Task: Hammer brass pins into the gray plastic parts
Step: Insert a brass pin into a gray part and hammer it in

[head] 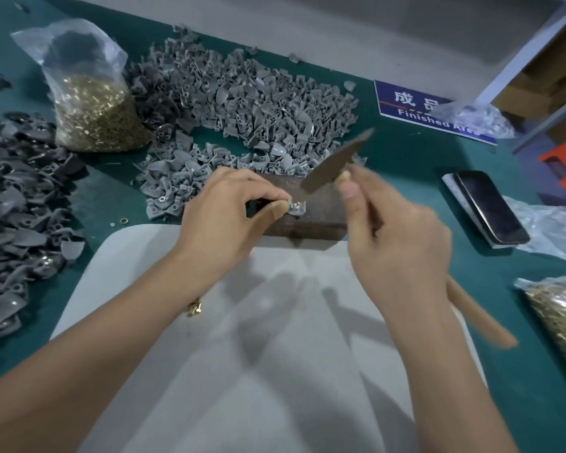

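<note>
My left hand (224,207) pinches a small gray plastic part (295,208) with a brass pin in it, held on top of a dark metal block (307,217). My right hand (396,243) grips the wooden handle of a hammer (337,161). The blurred dark hammer head is raised above and to the right of the part. A big heap of gray plastic parts (242,103) lies behind the block. A clear bag of brass pins (92,106) stands at the back left. A few loose brass pins (194,309) lie by my left wrist.
A darker pile of parts (17,207) covers the left of the green table. A white sheet (242,322) lies under my arms. On the right lie a black phone (490,207), crumpled plastic (553,230) and another bag of pins (562,322). A blue "Finished Area" sign (415,109) sits at the back.
</note>
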Tool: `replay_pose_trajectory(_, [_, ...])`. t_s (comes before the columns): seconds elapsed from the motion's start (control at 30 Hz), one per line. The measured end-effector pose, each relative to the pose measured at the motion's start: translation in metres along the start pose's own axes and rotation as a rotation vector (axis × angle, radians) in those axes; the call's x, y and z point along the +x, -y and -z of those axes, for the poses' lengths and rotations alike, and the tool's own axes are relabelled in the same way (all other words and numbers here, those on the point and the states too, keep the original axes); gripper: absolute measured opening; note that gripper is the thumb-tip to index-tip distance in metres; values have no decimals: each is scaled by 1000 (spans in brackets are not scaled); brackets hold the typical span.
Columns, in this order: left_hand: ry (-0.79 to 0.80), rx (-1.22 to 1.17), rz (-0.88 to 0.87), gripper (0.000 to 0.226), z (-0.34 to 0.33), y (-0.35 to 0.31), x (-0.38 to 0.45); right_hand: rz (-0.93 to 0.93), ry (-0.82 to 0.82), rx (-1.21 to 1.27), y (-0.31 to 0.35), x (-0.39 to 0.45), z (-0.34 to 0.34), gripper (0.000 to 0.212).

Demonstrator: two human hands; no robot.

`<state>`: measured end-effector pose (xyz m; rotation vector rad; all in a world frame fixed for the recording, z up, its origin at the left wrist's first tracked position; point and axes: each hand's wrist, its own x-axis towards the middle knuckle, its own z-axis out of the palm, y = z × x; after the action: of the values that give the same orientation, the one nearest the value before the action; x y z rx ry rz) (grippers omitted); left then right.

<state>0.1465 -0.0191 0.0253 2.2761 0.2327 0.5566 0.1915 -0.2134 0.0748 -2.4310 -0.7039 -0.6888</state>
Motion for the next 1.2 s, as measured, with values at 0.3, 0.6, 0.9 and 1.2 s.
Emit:
replay_pose_trajectory(0.3, [-8, -11, 14, 7, -1, -1, 0, 44, 8, 1, -4, 0, 1, 29])
replay_pose_trajectory(0.6, [-2, -9, 12, 7, -1, -1, -1, 107, -50, -13, -5, -2, -1, 30])
replay_pose_trajectory(0.9, [-7, -17, 19, 7, -1, 0, 0, 79, -74, -61, -4, -4, -3, 28])
replay_pose_trajectory(1.2, [-9, 0, 26, 9, 0, -1, -1, 47, -13, -60, -1, -6, -4, 27])
